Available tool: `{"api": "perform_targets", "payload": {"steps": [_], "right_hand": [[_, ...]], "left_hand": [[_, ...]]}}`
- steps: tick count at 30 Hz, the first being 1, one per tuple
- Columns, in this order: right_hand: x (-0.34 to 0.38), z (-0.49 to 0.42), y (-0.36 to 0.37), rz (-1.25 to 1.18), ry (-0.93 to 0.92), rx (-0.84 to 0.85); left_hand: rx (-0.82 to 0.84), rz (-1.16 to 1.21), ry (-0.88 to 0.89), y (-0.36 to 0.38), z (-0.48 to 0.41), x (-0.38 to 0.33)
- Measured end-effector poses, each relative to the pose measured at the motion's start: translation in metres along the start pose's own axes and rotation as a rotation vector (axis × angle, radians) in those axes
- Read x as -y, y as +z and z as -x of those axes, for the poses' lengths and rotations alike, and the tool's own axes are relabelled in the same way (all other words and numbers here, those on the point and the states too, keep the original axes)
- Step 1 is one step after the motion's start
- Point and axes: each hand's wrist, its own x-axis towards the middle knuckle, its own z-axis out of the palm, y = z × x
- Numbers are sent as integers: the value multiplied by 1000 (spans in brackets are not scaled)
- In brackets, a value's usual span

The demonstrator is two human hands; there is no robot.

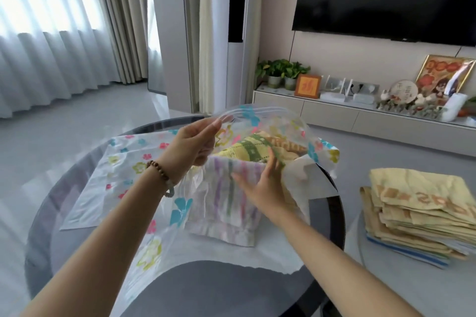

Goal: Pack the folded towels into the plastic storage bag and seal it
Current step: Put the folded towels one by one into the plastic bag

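On the round bench (332, 213), the right hand (260, 185) lies flat, fingers spread, on a striped towel (226, 203) at the plastic bag's (270, 126) mouth; the left hand (190, 144) pinches its raised rim. Right of them, well apart, sit stacked towels (417, 208).

Centre of frame: storage bag (164, 203) on the round table (46, 226), mouth lifted by the left hand (192, 145). Inside the mouth, apparently two folded towels (231, 201), right hand (262, 188) flat on the nearer. Lower right: towel stack (422, 213). Upper right, behind: TV cabinet (334, 110).
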Motion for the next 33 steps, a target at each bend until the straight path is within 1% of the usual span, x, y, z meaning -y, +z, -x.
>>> {"api": "perform_targets", "payload": {"steps": [1, 3, 5, 6, 8, 10, 12, 14, 18, 22, 24, 26, 28, 31, 32, 33], "right_hand": [[-5, 12, 4, 143, -185, -64], [-18, 31, 12, 426, -525, -65], [-34, 40, 15, 637, -759, 5], [-40, 41, 15, 690, -818, 54], [-48, 35, 17, 740, -815, 166], [-53, 26, 25, 752, -720, 258], [-57, 14, 36, 736, -646, 296], [-57, 0, 48, 725, -582, 318], [-42, -37, 77, 760, -447, 344], [-27, -77, 96, 799, -292, 443], [-17, -93, 98, 784, -245, 508], [-9, -100, 94, 687, -250, 526], [-11, -90, 87, 574, -328, 487], [-34, -57, 78, 585, -521, 441], [-45, -46, 76, 614, -559, 454], [-54, -39, 75, 645, -556, 479]], "left_hand": [[3, 14, -4, -1, -1, 0], [13, 40, -18, -1, -1, 0], [37, 62, -41, -1, -1, 1], [50, 73, -56, -1, 0, 3], [67, 109, -92, 0, 1, 7], [64, 200, -123, 1, 3, 11], [48, 320, -157, 0, 3, 14], [52, 375, -187, -2, 4, 15], [92, 357, -233, -2, 4, 12], [80, 341, -245, -5, 2, 8], [74, 354, -236, -6, 1, 7], [56, 332, -220, -6, 1, 6], [28, 311, -210, -7, -1, 6], [-6, 306, -220, -12, -6, 8], [1, 307, -225, -13, -7, 10], [9, 305, -232, -14, -7, 11]]}}
